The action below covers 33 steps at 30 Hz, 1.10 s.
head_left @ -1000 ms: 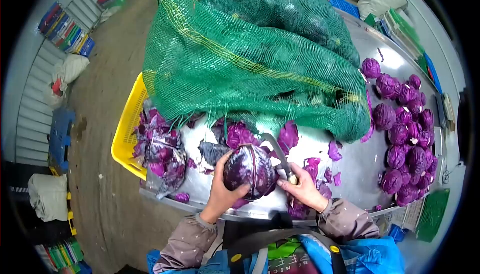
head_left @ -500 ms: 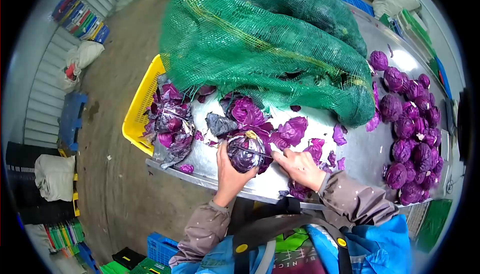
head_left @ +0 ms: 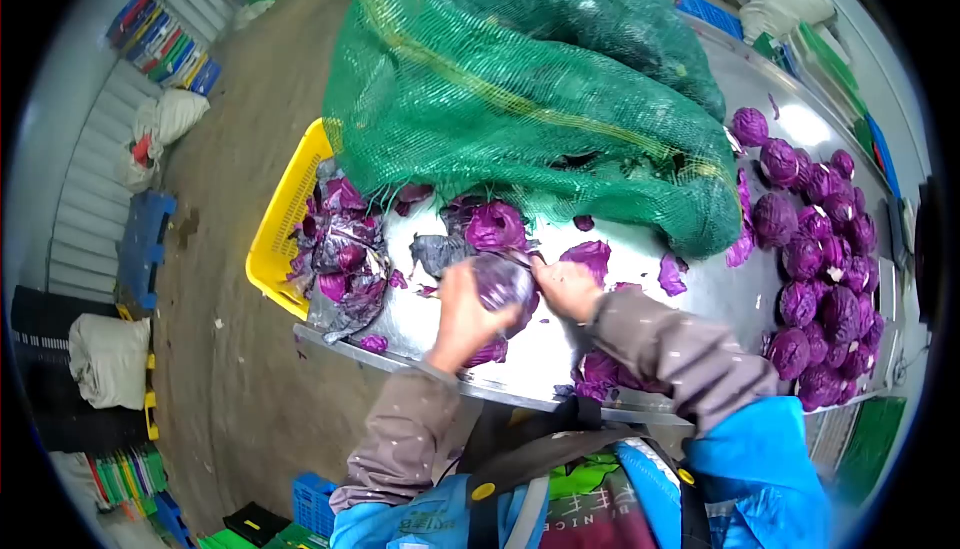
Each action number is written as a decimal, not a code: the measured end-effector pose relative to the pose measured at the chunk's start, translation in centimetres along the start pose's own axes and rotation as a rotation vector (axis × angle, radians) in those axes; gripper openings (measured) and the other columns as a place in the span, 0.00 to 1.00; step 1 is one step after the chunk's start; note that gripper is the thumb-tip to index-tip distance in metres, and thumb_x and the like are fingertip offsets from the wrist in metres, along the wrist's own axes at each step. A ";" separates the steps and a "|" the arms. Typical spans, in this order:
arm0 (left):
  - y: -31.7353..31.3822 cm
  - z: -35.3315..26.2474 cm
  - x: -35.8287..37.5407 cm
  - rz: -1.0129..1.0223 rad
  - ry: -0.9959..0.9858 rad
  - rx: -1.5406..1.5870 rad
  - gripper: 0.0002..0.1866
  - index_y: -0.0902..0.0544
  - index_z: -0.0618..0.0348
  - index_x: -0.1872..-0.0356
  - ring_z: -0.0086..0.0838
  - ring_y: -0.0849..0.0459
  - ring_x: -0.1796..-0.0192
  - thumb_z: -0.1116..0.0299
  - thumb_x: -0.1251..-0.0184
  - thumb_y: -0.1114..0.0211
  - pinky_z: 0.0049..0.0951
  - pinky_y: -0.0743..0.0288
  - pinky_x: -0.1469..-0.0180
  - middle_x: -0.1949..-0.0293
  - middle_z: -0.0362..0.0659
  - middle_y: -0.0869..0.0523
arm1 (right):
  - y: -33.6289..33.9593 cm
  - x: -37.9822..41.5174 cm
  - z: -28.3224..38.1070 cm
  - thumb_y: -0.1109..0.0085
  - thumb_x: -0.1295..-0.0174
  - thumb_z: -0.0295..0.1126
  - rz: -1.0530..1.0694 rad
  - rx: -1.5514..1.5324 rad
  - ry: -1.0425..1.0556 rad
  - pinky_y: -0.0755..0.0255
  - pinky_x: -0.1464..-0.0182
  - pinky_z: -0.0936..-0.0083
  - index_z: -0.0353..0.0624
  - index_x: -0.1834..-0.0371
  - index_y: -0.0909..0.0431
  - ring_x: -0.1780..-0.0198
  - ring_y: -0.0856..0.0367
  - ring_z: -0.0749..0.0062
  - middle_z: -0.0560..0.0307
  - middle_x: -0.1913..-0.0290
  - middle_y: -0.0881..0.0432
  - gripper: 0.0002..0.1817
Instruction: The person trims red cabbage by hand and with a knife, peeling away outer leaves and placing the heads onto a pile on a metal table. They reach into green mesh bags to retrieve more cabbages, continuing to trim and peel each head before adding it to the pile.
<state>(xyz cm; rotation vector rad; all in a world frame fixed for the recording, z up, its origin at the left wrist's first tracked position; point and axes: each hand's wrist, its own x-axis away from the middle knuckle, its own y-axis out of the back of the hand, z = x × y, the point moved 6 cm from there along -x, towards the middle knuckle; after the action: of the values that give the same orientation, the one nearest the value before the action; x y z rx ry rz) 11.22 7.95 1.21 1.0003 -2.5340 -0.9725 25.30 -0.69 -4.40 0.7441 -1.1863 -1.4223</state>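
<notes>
A red cabbage head point(head_left: 500, 282) is held over the metal table, smeared by motion. My left hand point(head_left: 463, 314) is wrapped round its left and near side. At its right edge, my right hand point(head_left: 568, 287) is closed; a thin-bladed knife showed in it a moment ago, but the blade is now mostly hidden and blurred. Behind the head lie loose purple outer leaves point(head_left: 495, 226) and a dark greyish leaf point(head_left: 440, 252). More torn leaves point(head_left: 597, 371) are beside my right forearm.
Full green mesh sacks point(head_left: 520, 99) span the far side of the metal table point(head_left: 715, 294). Several trimmed cabbage heads point(head_left: 800, 259) are grouped at the right. At the left end, a yellow crate point(head_left: 290, 219) stands beside a heap of leaves point(head_left: 345, 249).
The cabbage has turned and moved slightly up in my left hand. My right hand has shifted up and left, closer against its upper right side. The blade across the cabbage no longer shows clearly.
</notes>
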 end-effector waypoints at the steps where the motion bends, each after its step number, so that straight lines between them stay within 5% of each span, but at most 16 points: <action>1: -1.7 -1.8 1.5 -0.089 -0.242 -0.141 0.46 0.35 0.70 0.42 0.53 0.33 0.41 0.59 0.65 0.24 0.46 0.40 0.36 0.46 0.61 0.31 | -2.3 0.2 -0.6 0.54 0.40 0.29 -0.046 -0.027 -0.030 0.24 0.68 0.54 0.38 0.45 0.33 0.69 0.17 0.49 0.43 0.73 0.19 0.19; 2: -2.3 -3.1 2.4 -0.101 -0.284 -0.187 0.46 0.35 0.69 0.42 0.54 0.35 0.40 0.60 0.65 0.24 0.47 0.43 0.35 0.44 0.60 0.32 | -2.2 1.0 -0.9 0.55 0.39 0.31 -0.193 -0.053 0.093 0.24 0.66 0.53 0.36 0.48 0.32 0.69 0.17 0.48 0.40 0.72 0.19 0.17; 5: -1.0 -2.3 4.6 -0.052 -0.328 -0.079 0.49 0.38 0.66 0.38 0.52 0.39 0.35 0.62 0.66 0.22 0.45 0.45 0.33 0.39 0.57 0.37 | -3.9 1.2 -2.3 0.51 0.43 0.32 0.105 -0.251 -0.060 0.26 0.61 0.50 0.35 0.51 0.29 0.63 0.19 0.41 0.35 0.68 0.20 0.18; 7: 1.5 0.9 5.5 -0.038 -0.201 -0.012 0.51 0.40 0.65 0.37 0.52 0.38 0.36 0.63 0.65 0.21 0.47 0.45 0.33 0.40 0.57 0.35 | -1.1 2.3 -1.8 0.48 0.42 0.35 0.120 -0.422 -0.026 0.28 0.55 0.51 0.36 0.50 0.30 0.60 0.21 0.38 0.34 0.67 0.20 0.19; 13: 2.5 5.7 8.8 -0.166 0.279 0.369 0.51 0.45 0.68 0.35 0.43 0.36 0.37 0.63 0.60 0.22 0.39 0.42 0.35 0.41 0.57 0.36 | 2.5 6.0 2.6 0.57 0.29 0.43 0.085 -0.812 -0.071 0.34 0.65 0.54 0.40 0.56 0.35 0.69 0.24 0.40 0.39 0.77 0.27 0.16; 23: 1.3 2.1 8.8 -0.248 0.074 0.063 0.53 0.44 0.65 0.36 0.51 0.39 0.36 0.64 0.65 0.20 0.44 0.42 0.34 0.39 0.58 0.40 | 4.4 5.2 6.6 0.49 0.37 0.33 -0.185 -0.606 0.024 0.27 0.63 0.61 0.44 0.51 0.24 0.62 0.21 0.49 0.48 0.62 0.22 0.13; 29: 2.6 1.6 7.4 -0.169 0.037 0.089 0.54 0.46 0.66 0.35 0.52 0.39 0.37 0.65 0.64 0.21 0.44 0.42 0.35 0.40 0.58 0.40 | 5.4 6.5 7.8 0.44 0.41 0.30 -0.176 -0.477 0.124 0.29 0.69 0.61 0.43 0.46 0.31 0.67 0.23 0.49 0.47 0.67 0.27 0.19; 33: 2.2 2.4 5.0 -0.107 0.092 0.201 0.51 0.44 0.68 0.37 0.49 0.34 0.40 0.65 0.64 0.22 0.42 0.40 0.37 0.44 0.56 0.34 | 5.9 7.6 8.1 0.46 0.43 0.27 -0.163 -0.318 0.207 0.31 0.74 0.61 0.42 0.56 0.31 0.72 0.23 0.53 0.49 0.71 0.30 0.12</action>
<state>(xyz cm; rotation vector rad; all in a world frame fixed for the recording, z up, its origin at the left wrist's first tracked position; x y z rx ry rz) 5.31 6.93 0.78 1.2177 -2.5615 -0.6899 18.19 -5.43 4.83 0.7542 -0.7312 -1.5793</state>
